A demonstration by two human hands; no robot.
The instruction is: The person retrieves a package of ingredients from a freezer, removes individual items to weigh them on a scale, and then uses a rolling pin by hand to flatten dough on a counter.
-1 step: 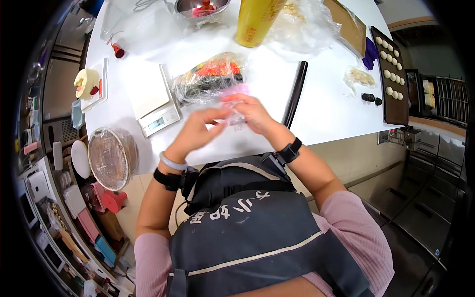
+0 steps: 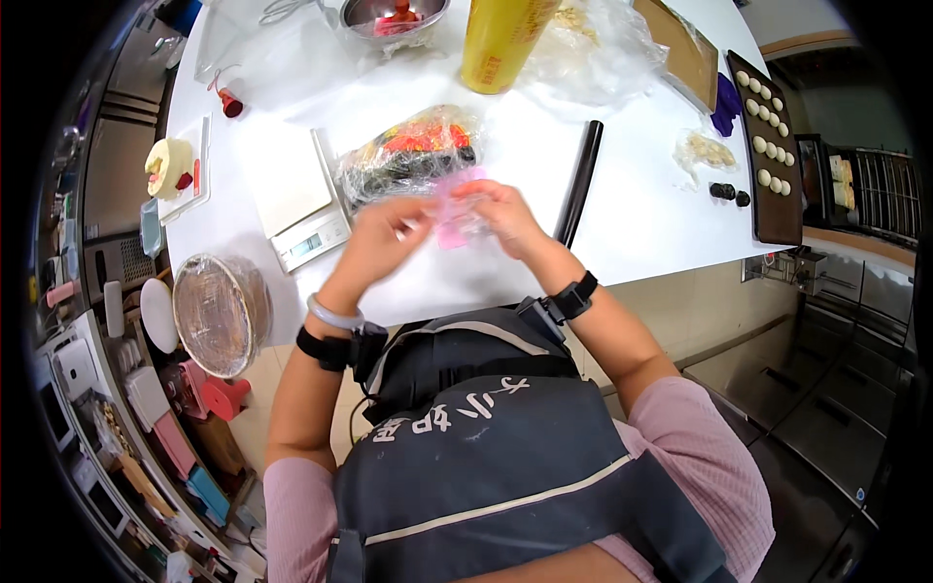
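Both hands meet over the near edge of the white table, in front of a bundle in cling film (image 2: 408,155) with red, orange and dark contents. Between them is a thin pink see-through plastic piece (image 2: 452,228), partly blurred; its exact kind I cannot make out. My left hand (image 2: 389,233) pinches its left side with thumb and fingers. My right hand (image 2: 501,216) grips its right side, fingers curled over the upper part. Just left of my left hand lies a white digital kitchen scale (image 2: 311,238). A black rolling rod (image 2: 581,183) rests to the right of my right hand.
A film-covered round bowl (image 2: 216,313) is at the left edge. A yellow roll (image 2: 501,49) and a metal bowl (image 2: 364,12) stand at the back. A dark tray (image 2: 775,209) with several white dough balls lies far right, near small black lumps (image 2: 722,191).
My hands have shifted slightly, and the pink plastic between them now shows more fully, hanging lower. The bundle and other things on the table stay where they were.
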